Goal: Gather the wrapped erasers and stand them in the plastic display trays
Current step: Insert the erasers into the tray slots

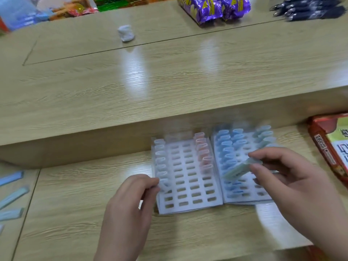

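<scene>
Erasers first: the one that matters right now is a pale green wrapped eraser, pinched between thumb and fingers of the right hand. It's tilted, not upright, hanging over the middle of the right tray. That tray already has two blue columns and a short run of green erasers standing along its right side, at the far end.

The left hand has its fingers curled at the left edge of the left tray. As far as the blur lets me tell, it's pinching the top of the nearest pale eraser in that tray's left column. The left tray also has a pink column, with loads of empty slots in between.

So my read is we're mid-fill, nowhere near done. The step in hand is slotting: green one going in on the right, pale one being seated on the left.

Next move, I'd guess, is to swing the green eraser upright, line its end up with the next free slot in the green column, then push it straight down. Going in crooked would probably knock the neighbours.

A few loose erasers lie well off to the left on the table, so there's more gathering to do. A red box sits off to the right of the trays.
</scene>
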`<state>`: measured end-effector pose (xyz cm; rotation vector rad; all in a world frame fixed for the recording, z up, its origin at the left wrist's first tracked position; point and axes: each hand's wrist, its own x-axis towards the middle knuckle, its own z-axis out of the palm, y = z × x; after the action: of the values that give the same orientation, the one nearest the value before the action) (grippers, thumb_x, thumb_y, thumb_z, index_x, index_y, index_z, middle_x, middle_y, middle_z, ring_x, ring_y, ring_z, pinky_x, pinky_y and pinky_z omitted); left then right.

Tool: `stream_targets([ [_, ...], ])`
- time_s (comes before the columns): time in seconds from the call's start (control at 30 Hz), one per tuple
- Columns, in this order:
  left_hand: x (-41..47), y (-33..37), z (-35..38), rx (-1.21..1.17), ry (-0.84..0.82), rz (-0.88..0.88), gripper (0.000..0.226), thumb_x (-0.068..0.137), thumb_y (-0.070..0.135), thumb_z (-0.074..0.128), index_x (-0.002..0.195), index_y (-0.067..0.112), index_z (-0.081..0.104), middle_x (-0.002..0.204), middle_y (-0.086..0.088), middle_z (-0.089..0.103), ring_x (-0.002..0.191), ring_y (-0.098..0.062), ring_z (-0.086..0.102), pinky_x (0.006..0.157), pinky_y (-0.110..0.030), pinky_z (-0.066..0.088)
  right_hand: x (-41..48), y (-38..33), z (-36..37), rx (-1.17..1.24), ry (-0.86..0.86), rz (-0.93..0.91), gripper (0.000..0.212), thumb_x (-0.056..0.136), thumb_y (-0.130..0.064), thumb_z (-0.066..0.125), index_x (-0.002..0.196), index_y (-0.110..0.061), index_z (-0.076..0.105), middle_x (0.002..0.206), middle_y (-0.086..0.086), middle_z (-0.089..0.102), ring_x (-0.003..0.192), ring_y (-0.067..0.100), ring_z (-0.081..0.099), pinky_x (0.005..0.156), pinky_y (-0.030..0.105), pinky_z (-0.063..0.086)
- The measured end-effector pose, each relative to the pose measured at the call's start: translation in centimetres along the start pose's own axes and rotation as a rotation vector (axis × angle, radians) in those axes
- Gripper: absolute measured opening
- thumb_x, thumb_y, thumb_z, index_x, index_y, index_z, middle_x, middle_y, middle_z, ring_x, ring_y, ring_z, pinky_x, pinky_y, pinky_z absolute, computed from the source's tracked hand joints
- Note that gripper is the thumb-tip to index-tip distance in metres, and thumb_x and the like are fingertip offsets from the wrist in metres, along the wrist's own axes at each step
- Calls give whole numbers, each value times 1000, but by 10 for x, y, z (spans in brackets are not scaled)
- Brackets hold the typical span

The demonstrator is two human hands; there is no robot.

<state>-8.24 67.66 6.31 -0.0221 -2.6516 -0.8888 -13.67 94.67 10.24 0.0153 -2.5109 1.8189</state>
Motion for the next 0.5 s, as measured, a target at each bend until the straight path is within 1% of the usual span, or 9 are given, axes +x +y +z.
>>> stream_targets([
  [0.07,1,-4,0,8,2,17,10,83,12,67,91,11,73,91,9,65,82,3,57,72,-10,45,1,0,-3,13,22,-22,19,74,-30,68,90,-39,72,91,-6,72,77,18,70,67,30,59],
  [0.13,2,-6,0,-4,-19,55,10,87,17,66,92,12,73,92,10,65,84,0,60,73,-16,47,5,0,-7,20,45,-44,19,73,-30,68,89,-40,71,91,-7,71,73,16,71,63,24,58],
  [0.2,4,-9,2,-18,-59,114,15,90,23,61,93,15,73,94,12,66,87,-3,63,75,-19,49,8,3,-11,39,66,-74,19,75,-27,67,88,-41,71,91,-8,70,74,14,70,66,23,59],
  [0.27,4,-11,4,-15,-77,196,15,90,25,58,95,19,71,95,12,67,90,-4,63,77,-19,49,11,8,-17,51,91,-75,18,76,-30,67,91,-38,71,92,-4,71,77,16,70,68,28,60],
  [0.3,5,-12,4,-13,-76,226,15,90,25,58,95,19,71,95,11,67,91,-5,63,78,-17,48,12,10,-20,57,102,-75,18,76,-31,67,92,-37,71,93,-3,71,78,17,70,69,28,60],
  [0.37,5,-15,6,-4,-66,252,15,90,25,59,94,18,71,95,7,68,90,-5,62,79,-14,46,14,13,-26,55,123,-77,17,76,-31,66,91,-37,71,92,-2,71,79,17,69,69,25,60],
  [0.43,4,-18,10,1,-61,255,12,89,25,58,95,21,68,98,9,66,90,-4,60,79,-10,44,15,15,-32,22,137,-81,16,78,-28,67,91,-36,71,93,-4,70,81,16,69,71,27,60],
  [0.47,4,-20,12,12,-69,255,11,88,26,57,96,25,65,99,12,64,89,-3,59,77,-11,45,15,17,-36,-1,147,-83,16,78,-26,67,91,-36,71,93,-5,71,80,15,69,71,28,60],
  [0.5,3,-21,14,27,-83,252,11,88,28,57,97,28,63,100,14,62,88,-3,58,73,-16,48,15,19,-39,-24,158,-85,16,78,-25,67,90,-35,71,93,-6,71,79,14,69,71,28,60],
])
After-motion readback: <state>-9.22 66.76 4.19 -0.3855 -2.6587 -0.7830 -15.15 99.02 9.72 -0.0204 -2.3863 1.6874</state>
